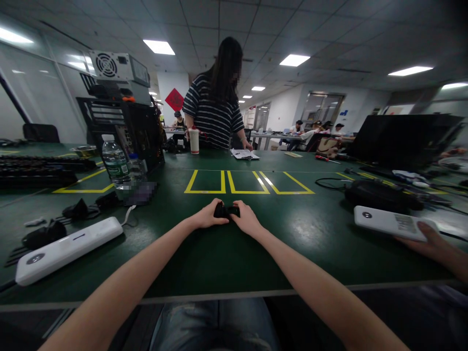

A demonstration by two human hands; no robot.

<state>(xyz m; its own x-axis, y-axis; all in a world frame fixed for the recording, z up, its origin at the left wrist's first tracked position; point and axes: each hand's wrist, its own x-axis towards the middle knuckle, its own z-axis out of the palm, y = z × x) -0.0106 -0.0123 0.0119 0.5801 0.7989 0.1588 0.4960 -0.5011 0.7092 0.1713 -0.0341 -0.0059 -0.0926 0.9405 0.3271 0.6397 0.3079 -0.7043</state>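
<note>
Both my hands meet low over the green table point(256, 248), in front of the yellow tape outlines. My left hand point(209, 215) has its thumb and fingers curled round one end of a small black object point(221, 210). Round the other end, my right hand point(247, 218) is closed in the same way. The object looks dark and rounded on the left and narrower on the right; its kind is too small and dark to make out, and my fingers cover its ends. It lies on the table or just above it; I cannot tell which.
Left are a white bar-shaped device point(73, 248), a water bottle point(115, 163) and an open computer case point(126, 122). Another person's hand point(431, 243) holds a white device point(393, 222) at right, near a black pouch point(376, 194). Across the table, a person stands by a clipboard point(244, 154).
</note>
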